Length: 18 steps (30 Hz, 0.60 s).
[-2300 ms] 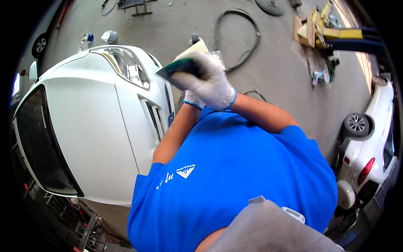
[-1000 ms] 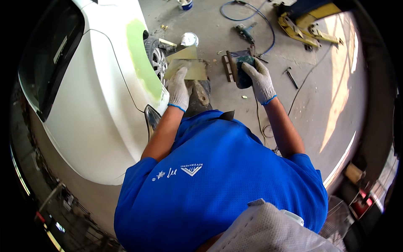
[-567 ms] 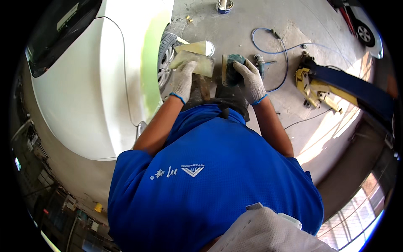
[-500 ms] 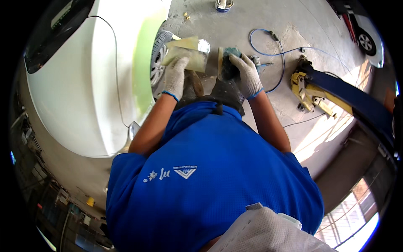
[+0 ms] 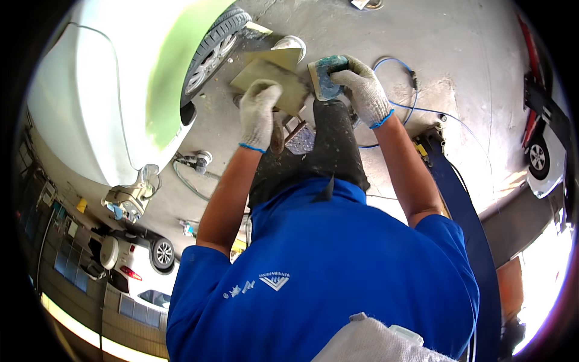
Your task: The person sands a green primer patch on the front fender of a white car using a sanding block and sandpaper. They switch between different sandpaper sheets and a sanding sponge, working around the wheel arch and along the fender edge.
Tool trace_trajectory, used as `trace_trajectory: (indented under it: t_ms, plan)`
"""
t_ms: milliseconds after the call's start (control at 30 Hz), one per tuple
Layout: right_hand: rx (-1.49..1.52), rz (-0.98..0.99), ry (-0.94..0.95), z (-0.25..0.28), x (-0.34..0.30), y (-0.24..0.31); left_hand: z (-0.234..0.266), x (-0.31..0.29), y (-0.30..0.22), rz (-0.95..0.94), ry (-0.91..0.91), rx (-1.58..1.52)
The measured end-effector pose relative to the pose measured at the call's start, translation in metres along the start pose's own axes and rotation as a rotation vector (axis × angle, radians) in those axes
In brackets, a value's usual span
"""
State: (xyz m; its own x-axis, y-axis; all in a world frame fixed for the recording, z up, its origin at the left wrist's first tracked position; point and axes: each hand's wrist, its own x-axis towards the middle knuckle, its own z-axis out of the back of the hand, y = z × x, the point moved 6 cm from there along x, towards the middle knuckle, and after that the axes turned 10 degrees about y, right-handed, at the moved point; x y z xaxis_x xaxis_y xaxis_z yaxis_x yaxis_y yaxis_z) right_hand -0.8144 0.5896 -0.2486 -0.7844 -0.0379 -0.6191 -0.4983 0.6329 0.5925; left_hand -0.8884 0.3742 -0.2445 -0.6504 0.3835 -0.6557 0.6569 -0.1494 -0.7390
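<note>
My left hand point(image 5: 259, 113), in a white knit glove with a blue cuff, is closed on yellow-green sheets that look like sandpaper point(image 5: 280, 81). The sheets overlap and fan out beyond the fingers. To their right, my gloved right hand point(image 5: 366, 89) grips a teal sanding block point(image 5: 327, 77) from its right side, the block's flat face turned left. A small gap separates block and sheets. Both hands are held out over my dark trousers point(image 5: 335, 130). Left of them stands a white car point(image 5: 90, 108) with a pale green patch point(image 5: 172, 51) around its wheel point(image 5: 211, 54).
A round white tin point(image 5: 291, 43) is on the floor beyond the sheets. A blue hose point(image 5: 416, 102) curls at the right, near a dark blue lift arm point(image 5: 461, 199). A corded round tool point(image 5: 201, 160) lies at the left. Other cars stand farther off.
My view has turned, bringing another white car in at lower left. The sheets and block have come closer together, and the block is tilted differently. Both hands keep their hold.
</note>
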Motion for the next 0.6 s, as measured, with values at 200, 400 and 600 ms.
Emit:
trace_trajectory:
  t_ms: [200,400,600]
  plan:
    - [0.206,-0.238,0.046,0.038,0.072,-0.100,-0.012,0.098,0.098,0.054,0.500,0.458]
    - [0.149,-0.247,-0.385,0.115,0.129,-0.226,0.088,0.151,0.249,0.006,0.044,0.236]
    - [-0.301,-0.117,-0.396,0.157,0.211,-0.269,0.126,0.082,0.533,0.641,0.583,1.216]
